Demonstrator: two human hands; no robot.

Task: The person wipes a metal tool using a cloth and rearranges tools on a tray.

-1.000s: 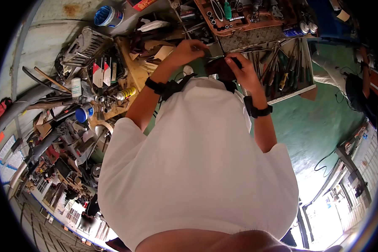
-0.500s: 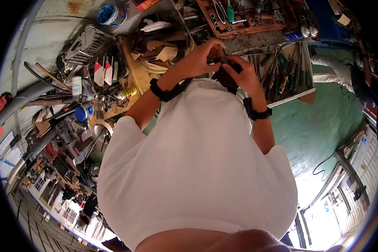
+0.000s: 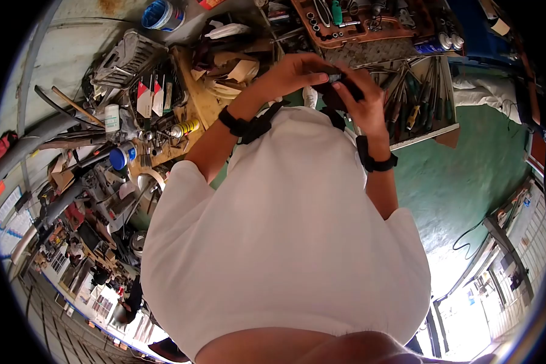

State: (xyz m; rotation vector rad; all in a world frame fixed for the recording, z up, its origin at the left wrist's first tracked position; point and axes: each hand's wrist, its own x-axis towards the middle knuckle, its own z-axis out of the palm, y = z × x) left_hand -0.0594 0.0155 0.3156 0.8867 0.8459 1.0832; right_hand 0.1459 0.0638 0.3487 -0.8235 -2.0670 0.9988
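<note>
Near the top centre, my left hand (image 3: 296, 74) has its thumb and fingers closed on a small dark object (image 3: 334, 77) with a greyish face. Close on its right, my right hand (image 3: 363, 100) is curled round a dark item at the same spot, whose shape I cannot make out. The fingertips of both hands nearly meet there. Just beyond and to the right lies an open drawer (image 3: 443, 134) full of screwdrivers. Above it sits an orange tool case (image 3: 346, 37) with sockets and pliers.
On the left, a cluttered wooden bench (image 3: 191, 100) holds a yellow can (image 3: 185, 128), a blue-labelled tub (image 3: 122, 156) and a grey plastic basket (image 3: 122, 60). A blue bucket (image 3: 162, 16) stands at the top. Another person's light-clothed leg (image 3: 485, 94) shows at the right.
My hands have come together around the small object, after being apart a second ago. My left hand has moved right, and its fingers now reach over the object.
</note>
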